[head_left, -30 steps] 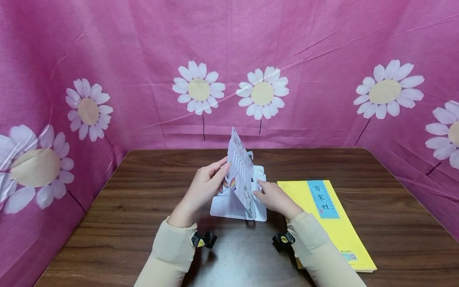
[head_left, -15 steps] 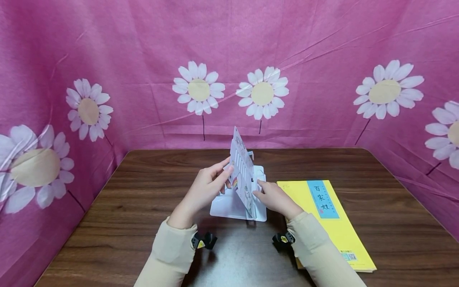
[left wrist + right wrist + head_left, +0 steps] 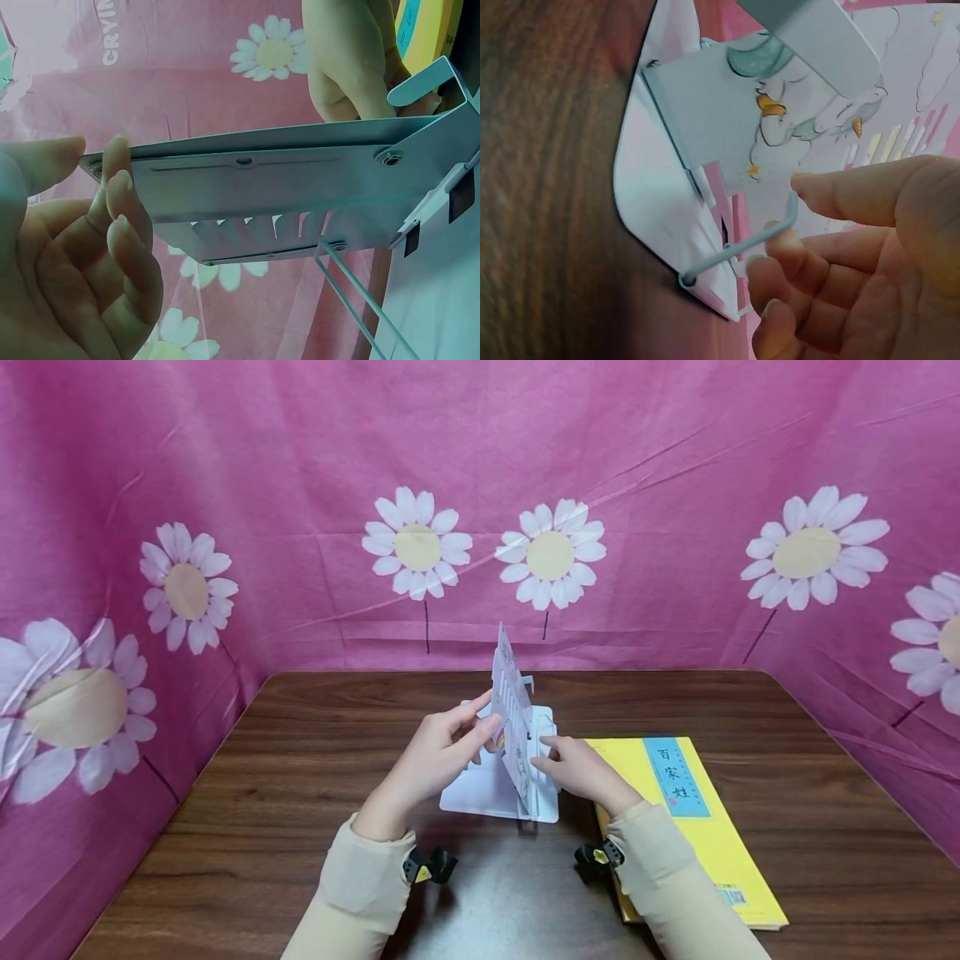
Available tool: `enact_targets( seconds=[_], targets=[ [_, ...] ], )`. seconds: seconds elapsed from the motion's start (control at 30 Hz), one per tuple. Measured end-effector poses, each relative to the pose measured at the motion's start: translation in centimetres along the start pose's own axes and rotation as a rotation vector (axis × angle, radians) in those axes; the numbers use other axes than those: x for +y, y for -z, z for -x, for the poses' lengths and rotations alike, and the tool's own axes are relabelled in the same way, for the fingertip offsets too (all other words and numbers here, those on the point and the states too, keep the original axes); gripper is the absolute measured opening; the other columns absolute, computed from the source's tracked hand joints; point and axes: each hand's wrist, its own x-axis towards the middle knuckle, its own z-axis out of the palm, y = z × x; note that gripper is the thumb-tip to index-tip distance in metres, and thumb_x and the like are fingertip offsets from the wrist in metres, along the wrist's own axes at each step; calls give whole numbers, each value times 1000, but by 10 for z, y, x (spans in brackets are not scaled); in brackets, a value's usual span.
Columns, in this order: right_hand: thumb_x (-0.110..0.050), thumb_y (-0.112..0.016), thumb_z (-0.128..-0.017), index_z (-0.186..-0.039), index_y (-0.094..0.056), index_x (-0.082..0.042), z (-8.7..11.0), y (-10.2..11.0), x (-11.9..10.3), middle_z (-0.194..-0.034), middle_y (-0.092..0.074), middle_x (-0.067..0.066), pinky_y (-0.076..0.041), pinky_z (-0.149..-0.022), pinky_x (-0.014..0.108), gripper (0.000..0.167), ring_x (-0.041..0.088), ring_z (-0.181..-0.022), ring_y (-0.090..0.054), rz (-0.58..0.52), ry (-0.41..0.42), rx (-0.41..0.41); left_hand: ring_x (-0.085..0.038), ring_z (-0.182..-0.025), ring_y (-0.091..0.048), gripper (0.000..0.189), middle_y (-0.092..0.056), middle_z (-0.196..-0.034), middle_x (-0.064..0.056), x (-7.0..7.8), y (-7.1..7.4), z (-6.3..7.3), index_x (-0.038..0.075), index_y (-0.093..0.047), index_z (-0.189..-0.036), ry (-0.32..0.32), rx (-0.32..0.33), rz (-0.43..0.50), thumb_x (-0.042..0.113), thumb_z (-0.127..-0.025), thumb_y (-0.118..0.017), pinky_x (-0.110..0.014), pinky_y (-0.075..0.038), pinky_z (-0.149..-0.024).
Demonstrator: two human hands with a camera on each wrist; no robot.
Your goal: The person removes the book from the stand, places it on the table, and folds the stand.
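A white metal book stand point(image 3: 480, 792) with unicorn and rainbow print sits in the middle of the table. Its slotted back panel point(image 3: 513, 727) is raised steeply from the flat base. My left hand point(image 3: 431, 747) pinches the panel's outer edge between thumb and fingers; in the left wrist view a bent wire leg point(image 3: 356, 289) reaches from behind the panel to the base. Low on the right side, my right hand point(image 3: 585, 768) has thumb and forefinger at the bent tip of a wire page clip point(image 3: 742, 246) rising from the base, the other fingers curled below.
A yellow book point(image 3: 720, 852) with a blue title label lies to the right, partly under the right forearm. Behind the brown wooden table point(image 3: 300, 760) hangs a pink cloth point(image 3: 480, 452) with white daisies. Black camera straps point(image 3: 431, 865) sit at both wrists.
My left hand has moved to the right with the panel's edge, so the panel stands more upright and shows more edge-on. The right hand stays almost in place at the base.
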Motion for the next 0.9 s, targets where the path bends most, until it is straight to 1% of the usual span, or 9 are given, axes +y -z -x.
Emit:
enact_targets(
  seconds=[0.07, 0.2, 0.3, 0.37, 0.53, 0.67, 0.77, 0.83, 0.9],
  targets=[
    [-22, -63, -97, -136, -55, 5, 1, 2, 0, -79, -60, 7, -46, -58, 27, 48, 17, -68, -52, -5, -4, -6, -19, -65, -58, 48, -69, -81, -7, 1, 0, 0, 7, -48, -146, -6, -9, -7, 26, -102, -56, -26, -47, -55],
    [-22, -62, -97, -135, -56, 5, 2, 5, -1, -80, -62, 8, -46, -58, 27, 47, 17, -67, -53, -10, 6, -6, -15, -67, -58, 49, -69, -83, -5, 2, -2, 1, 7, -49, -146, -29, -32, -13, 24, -101, -57, -24, -46, -56],
    [-25, -60, -99, -137, -56, 3, 4, 10, -3, -87, -65, 10, -47, -59, 27, 47, 17, -71, -55, -46, 14, 55, -15, -68, -58, 49, -70, -84, -5, 2, -2, 1, 6, -48, -146, -62, -54, -19, 22, -101, -57, -24, -45, -56],
    [-27, -59, -100, -137, -56, 1, 7, 14, -6, -92, -66, 14, -49, -61, 28, 47, 20, -75, -59, -115, 28, 123, -13, -69, -59, 48, -71, -85, -4, 2, -2, 1, 6, -49, -145, -80, -67, -32, 22, -101, -57, -24, -45, -56],
    [-30, -55, -102, -136, -58, -6, 18, 22, -20, -95, -65, 22, -55, -68, 34, 42, 29, -79, -65, -335, 134, 274, -7, -70, -61, 48, -75, -91, -3, 2, -5, 2, 6, -51, -144, -114, -99, -84, 24, -101, -58, -24, -50, -58],
    [-32, -54, -103, -136, -58, -12, 29, 26, -33, -95, -63, 22, -56, -68, 33, 39, 26, -75, -62, -454, 209, 344, -7, -74, -61, 50, -74, -95, -4, 2, -8, 2, 6, -47, -147, -140, -136, -110, 24, -101, -57, -24, -51, -60],
    [-26, -56, -102, -137, -57, -13, 36, 28, -40, -92, -61, 19, -53, -64, 27, 37, 20, -71, -60, -480, 280, 387, -8, -82, -63, 52, -74, -101, -3, 4, -10, 3, 8, -45, -148, -151, -174, -121, 25, -101, -57, -26, -53, -63],
    [-20, -60, -99, -136, -58, -13, 41, 29, -44, -89, -61, 16, -50, -61, 25, 38, 16, -68, -58, -470, 335, 411, -8, -87, -64, 52, -74, -103, -2, 5, -12, 3, 11, -44, -149, -151, -204, -126, 25, -100, -57, -27, -54, -67],
    [-16, -64, -96, -135, -60, -13, 44, 30, -47, -87, -62, 12, -46, -59, 24, 39, 13, -66, -55, -449, 378, 429, -8, -88, -64, 53, -73, -103, 0, 6, -13, 3, 12, -44, -150, -152, -234, -132, 25, -100, -58, -29, -55, -69]
  ],
)
